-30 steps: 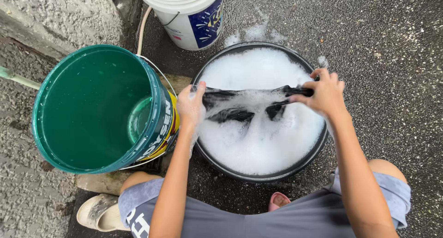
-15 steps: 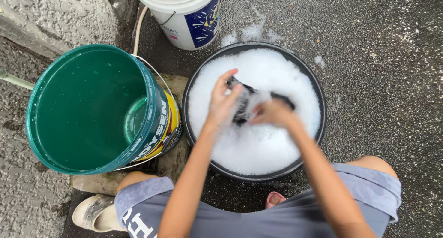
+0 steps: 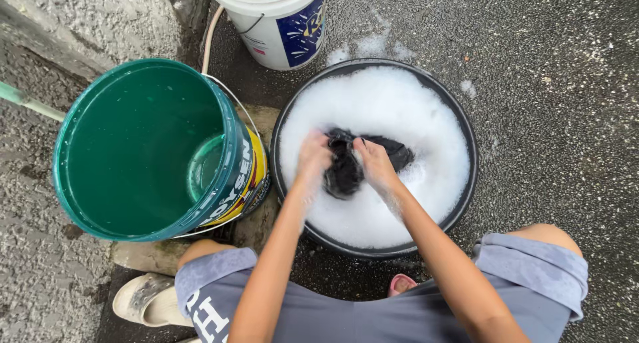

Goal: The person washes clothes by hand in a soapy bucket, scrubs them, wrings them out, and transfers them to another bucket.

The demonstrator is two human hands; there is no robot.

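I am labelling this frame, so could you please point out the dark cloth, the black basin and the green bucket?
dark cloth [image 3: 346, 173]: head view, on the bunched middle between the hands.
black basin [image 3: 471, 158]: head view, on its right rim.
green bucket [image 3: 229, 117]: head view, on its right rim.

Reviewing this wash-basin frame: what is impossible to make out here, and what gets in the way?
- Head view: the dark cloth is bunched between the left hand and right hand; its kind is unclear.
- The black basin is covered in foam, hiding the water and anything under it.
- The white bucket is cut off by the top edge; its contents are unseen.
- The green pole runs off the left edge.
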